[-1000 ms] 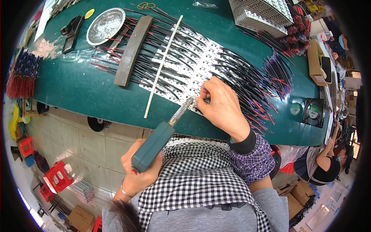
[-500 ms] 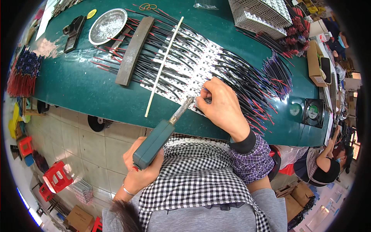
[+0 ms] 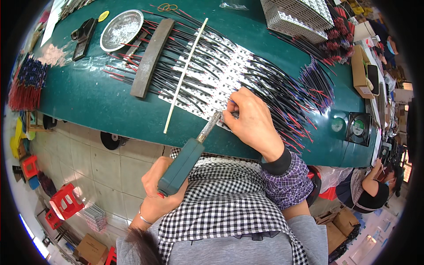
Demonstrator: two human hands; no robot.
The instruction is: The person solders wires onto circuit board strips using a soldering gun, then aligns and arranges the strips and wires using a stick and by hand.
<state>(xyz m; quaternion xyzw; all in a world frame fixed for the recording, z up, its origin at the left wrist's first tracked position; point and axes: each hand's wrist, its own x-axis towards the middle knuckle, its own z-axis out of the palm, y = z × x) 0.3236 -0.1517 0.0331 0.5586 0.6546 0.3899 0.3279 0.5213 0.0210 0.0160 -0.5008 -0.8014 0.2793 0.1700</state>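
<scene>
My left hand [image 3: 164, 185] is closed round the green handle of a soldering iron [image 3: 184, 162]. The iron's metal tip rests at the near edge of a sheet of small white circuit boards [image 3: 224, 81], close to my right fingertips. My right hand [image 3: 252, 118] is closed in a pinch, with a dark wire [image 3: 235, 114] partly visible at its fingers. Black, red and blue wires [image 3: 282, 99] fan out on both sides of the boards. Across the left-hand wires lie a dark flat bar [image 3: 152, 59] and, nearer the boards, a thin pale stick [image 3: 185, 75].
A round metal dish [image 3: 122, 31] with silvery bits stands at the far left, beside a black holder [image 3: 85, 39]. Stacked white boards [image 3: 298, 17] and wire bundles [image 3: 317, 84] lie on the right. A small fan [image 3: 358, 128] sits near the right edge. Another person [image 3: 369, 185] works at the right.
My left hand and the soldering iron's handle have shifted slightly right and down, while its tip stays near the same spot. My right hand has barely moved.
</scene>
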